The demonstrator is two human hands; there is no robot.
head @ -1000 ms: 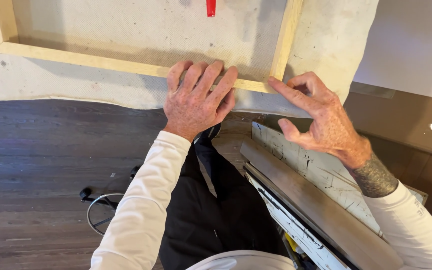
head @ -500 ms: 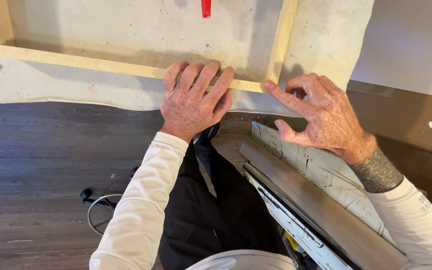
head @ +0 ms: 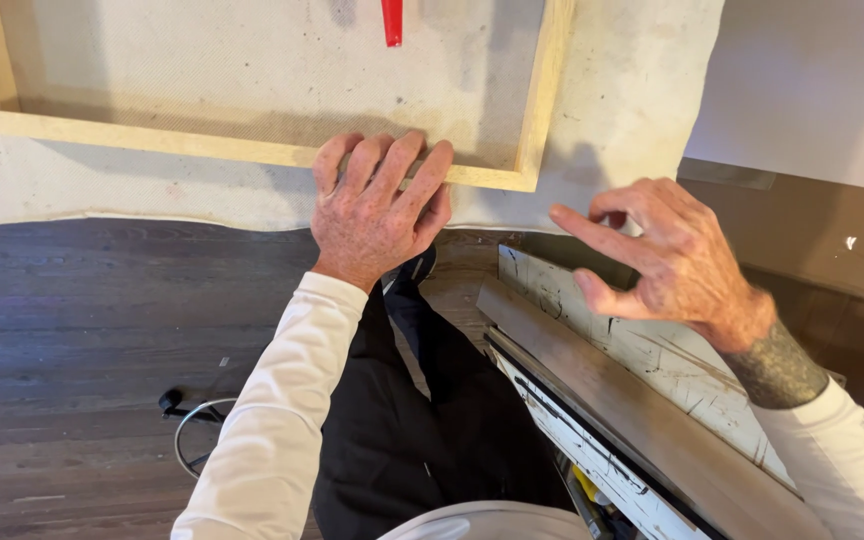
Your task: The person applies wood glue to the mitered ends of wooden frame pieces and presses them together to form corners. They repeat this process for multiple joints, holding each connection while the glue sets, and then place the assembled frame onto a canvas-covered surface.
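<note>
a pale canvas (head: 252,70) was seen laid under a wooden frame (head: 542,100), its lower rail lying just past the dark floor (head: 72,330). the excess cloth had not yet been folded over, as far as could be judged. the left hand (head: 377,215) was pressed flat on the rail, fingers spread, grasping nothing. the right hand (head: 667,255) was held clear, loosely curled, empty.

The floor (head: 72,330) is of dark wood planks, with a cable (head: 192,440) coiled on it at the lower left. A white wall (head: 812,80) stands at the upper right. Below it runs a brown board (head: 652,420) beside a scratched white panel (head: 652,350)
</note>
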